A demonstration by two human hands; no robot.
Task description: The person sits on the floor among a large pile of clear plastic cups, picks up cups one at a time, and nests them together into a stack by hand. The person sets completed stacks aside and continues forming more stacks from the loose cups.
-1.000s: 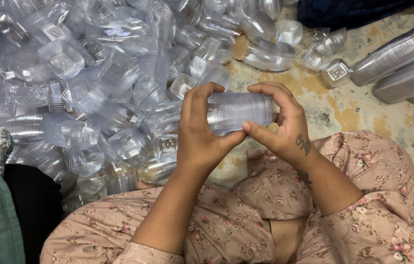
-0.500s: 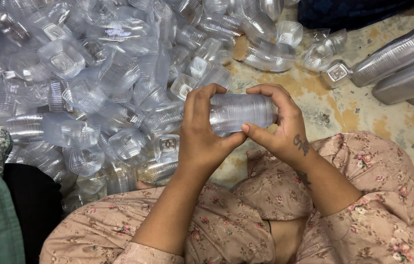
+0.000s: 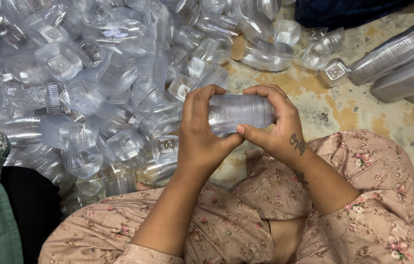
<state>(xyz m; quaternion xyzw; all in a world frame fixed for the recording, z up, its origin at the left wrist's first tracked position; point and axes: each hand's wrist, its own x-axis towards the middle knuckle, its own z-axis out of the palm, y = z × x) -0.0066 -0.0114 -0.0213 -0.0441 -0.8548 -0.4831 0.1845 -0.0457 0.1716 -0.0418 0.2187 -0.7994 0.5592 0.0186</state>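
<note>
cup stack [image 3: 239, 113] between both hands | loose cup pile [image 3: 94, 88] left of it | long stacks [image 3: 402, 63] far right on floor [image 3: 344, 105]

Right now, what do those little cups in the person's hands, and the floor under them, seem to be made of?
The stack of cups, held between the left hand and right hand, looks like thin clear plastic: see-through, glossy, finely ribbed. The loose pile of cups looks the same. The floor seems to be painted concrete or stone, matte, its yellowish coat worn in patches; I can't tell which.
</note>
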